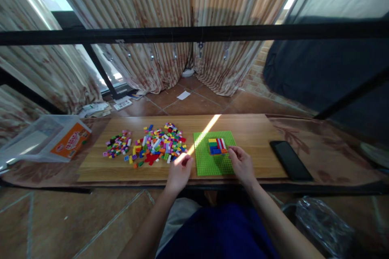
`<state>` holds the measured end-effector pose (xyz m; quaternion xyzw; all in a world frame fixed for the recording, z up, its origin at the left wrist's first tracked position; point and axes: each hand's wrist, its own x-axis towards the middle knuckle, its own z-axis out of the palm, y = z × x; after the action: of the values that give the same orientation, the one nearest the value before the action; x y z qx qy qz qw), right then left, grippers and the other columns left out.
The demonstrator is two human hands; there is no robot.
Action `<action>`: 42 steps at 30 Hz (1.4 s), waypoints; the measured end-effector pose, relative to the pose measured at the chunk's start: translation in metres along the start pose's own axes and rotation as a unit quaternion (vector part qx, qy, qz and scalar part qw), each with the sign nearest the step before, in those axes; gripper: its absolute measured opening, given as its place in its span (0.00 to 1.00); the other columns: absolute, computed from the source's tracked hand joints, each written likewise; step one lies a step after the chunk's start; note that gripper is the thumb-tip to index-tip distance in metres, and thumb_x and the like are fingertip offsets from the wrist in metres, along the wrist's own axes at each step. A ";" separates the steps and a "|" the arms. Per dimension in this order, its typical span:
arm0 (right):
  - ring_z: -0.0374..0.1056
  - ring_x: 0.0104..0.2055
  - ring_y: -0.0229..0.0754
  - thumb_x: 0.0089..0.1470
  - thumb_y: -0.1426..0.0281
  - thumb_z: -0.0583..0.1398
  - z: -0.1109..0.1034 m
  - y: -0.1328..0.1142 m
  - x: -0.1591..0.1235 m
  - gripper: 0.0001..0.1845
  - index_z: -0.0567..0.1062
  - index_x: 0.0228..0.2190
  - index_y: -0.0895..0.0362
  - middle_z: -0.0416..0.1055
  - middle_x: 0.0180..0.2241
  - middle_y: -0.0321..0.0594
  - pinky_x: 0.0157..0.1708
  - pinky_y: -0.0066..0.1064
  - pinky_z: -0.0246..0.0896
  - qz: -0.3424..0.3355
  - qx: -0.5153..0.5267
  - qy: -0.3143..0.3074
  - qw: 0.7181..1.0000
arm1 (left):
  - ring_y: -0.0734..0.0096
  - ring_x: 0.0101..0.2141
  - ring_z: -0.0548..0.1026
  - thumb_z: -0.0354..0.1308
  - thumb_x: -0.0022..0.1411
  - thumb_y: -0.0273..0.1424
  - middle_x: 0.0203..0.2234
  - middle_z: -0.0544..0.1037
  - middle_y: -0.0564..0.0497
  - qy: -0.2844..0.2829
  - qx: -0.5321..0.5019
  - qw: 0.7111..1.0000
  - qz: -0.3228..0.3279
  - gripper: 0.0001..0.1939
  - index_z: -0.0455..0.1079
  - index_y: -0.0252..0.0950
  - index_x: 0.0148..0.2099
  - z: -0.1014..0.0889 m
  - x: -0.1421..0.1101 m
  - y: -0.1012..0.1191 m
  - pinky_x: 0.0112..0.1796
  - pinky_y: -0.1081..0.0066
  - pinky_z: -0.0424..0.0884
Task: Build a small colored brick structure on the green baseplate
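A green studded baseplate [202, 164] lies on the wooden board in front of me. On it sits a low block of toy bricks [216, 146] in yellow, green, blue, red, white and orange. My right hand [242, 164] is over the plate's right side, thumb and forefinger pinched at the block's right edge; whatever may be between them is too small to tell. My left hand [180, 170] rests just left of the plate, fingers curled together, and their contents are hidden. Beyond it spreads a large pile of loose mixed bricks [162, 142].
A smaller brick pile [118, 144] lies farther left on the wooden board [252, 127]. At the far left stands a clear plastic bin [39, 137] with an orange label. A black phone [291, 160] lies at the right. A dark metal rail [194, 33] crosses before the curtains.
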<state>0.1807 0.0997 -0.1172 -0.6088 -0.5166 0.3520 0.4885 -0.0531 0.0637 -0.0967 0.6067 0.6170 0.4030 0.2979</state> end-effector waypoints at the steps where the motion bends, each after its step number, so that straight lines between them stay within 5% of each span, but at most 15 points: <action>1: 0.71 0.35 0.46 0.52 0.52 0.58 0.003 -0.002 -0.001 0.24 0.76 0.38 0.60 0.77 0.35 0.47 0.37 0.36 0.65 -0.010 -0.003 -0.009 1.000 | 0.74 0.25 0.70 0.51 0.61 0.35 0.22 0.73 0.56 0.015 0.006 1.000 -0.014 0.11 0.70 0.37 0.31 -0.006 -0.004 -0.006 0.29 0.75 0.64; 5: 0.72 0.35 0.46 0.54 0.54 0.57 0.011 -0.008 -0.007 0.22 0.76 0.39 0.60 0.77 0.36 0.49 0.37 0.37 0.66 -0.031 -0.035 -0.001 0.999 | 0.70 0.29 0.74 0.53 0.60 0.34 0.27 0.77 0.53 0.096 0.036 0.994 -0.048 0.08 0.72 0.38 0.35 -0.029 -0.012 -0.029 0.31 0.74 0.68; 10: 0.71 0.34 0.44 0.56 0.58 0.55 0.021 -0.021 -0.012 0.18 0.75 0.39 0.58 0.76 0.37 0.47 0.36 0.37 0.66 -0.106 -0.122 -0.010 0.987 | 0.69 0.30 0.75 0.52 0.62 0.33 0.30 0.78 0.49 0.152 0.109 0.982 0.003 0.08 0.71 0.37 0.37 -0.052 -0.007 -0.051 0.33 0.73 0.69; 17: 0.69 0.32 0.42 0.57 0.67 0.54 0.071 -0.042 0.001 0.11 0.75 0.38 0.56 0.73 0.34 0.43 0.35 0.34 0.65 -0.197 -0.201 -0.129 0.951 | 0.68 0.33 0.75 0.49 0.64 0.33 0.32 0.77 0.47 0.171 0.149 0.973 0.045 0.10 0.70 0.36 0.39 -0.046 -0.005 -0.066 0.36 0.71 0.70; 24: 0.69 0.34 0.42 0.55 0.70 0.57 0.132 -0.045 0.035 0.10 0.76 0.38 0.56 0.74 0.37 0.44 0.38 0.32 0.63 -0.184 -0.282 -0.166 0.927 | 0.68 0.35 0.75 0.49 0.65 0.31 0.31 0.77 0.47 0.162 0.172 0.968 0.083 0.09 0.70 0.36 0.39 -0.046 -0.005 -0.071 0.38 0.70 0.70; 30: 0.69 0.36 0.41 0.52 0.73 0.60 0.151 -0.049 0.046 0.05 0.78 0.31 0.56 0.74 0.33 0.41 0.38 0.29 0.63 -0.182 -0.288 -0.186 0.921 | 0.67 0.35 0.75 0.50 0.64 0.30 0.32 0.77 0.47 0.159 0.180 0.966 0.092 0.08 0.70 0.36 0.39 -0.046 -0.004 -0.072 0.39 0.70 0.70; 35: 0.69 0.36 0.42 0.56 0.72 0.57 0.124 -0.060 0.035 0.08 0.78 0.33 0.56 0.74 0.35 0.43 0.39 0.31 0.63 -0.184 -0.290 -0.185 0.921 | 0.67 0.35 0.75 0.50 0.64 0.31 0.31 0.77 0.48 0.169 0.180 0.963 0.106 0.08 0.70 0.36 0.39 -0.047 -0.003 -0.072 0.38 0.70 0.70; 42: 0.69 0.37 0.43 0.58 0.65 0.56 0.022 -0.048 0.027 0.11 0.77 0.38 0.53 0.71 0.38 0.42 0.37 0.34 0.64 -0.186 -0.273 -0.134 0.934 | 0.65 0.35 0.76 0.51 0.64 0.32 0.31 0.77 0.47 0.168 0.198 0.960 0.104 0.08 0.70 0.37 0.39 -0.046 -0.003 -0.069 0.38 0.69 0.70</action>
<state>0.1525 0.1300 -0.0749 -0.5591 -0.7571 0.1787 0.2867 -0.1274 0.0584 -0.1331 0.6379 0.6593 0.3975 0.0201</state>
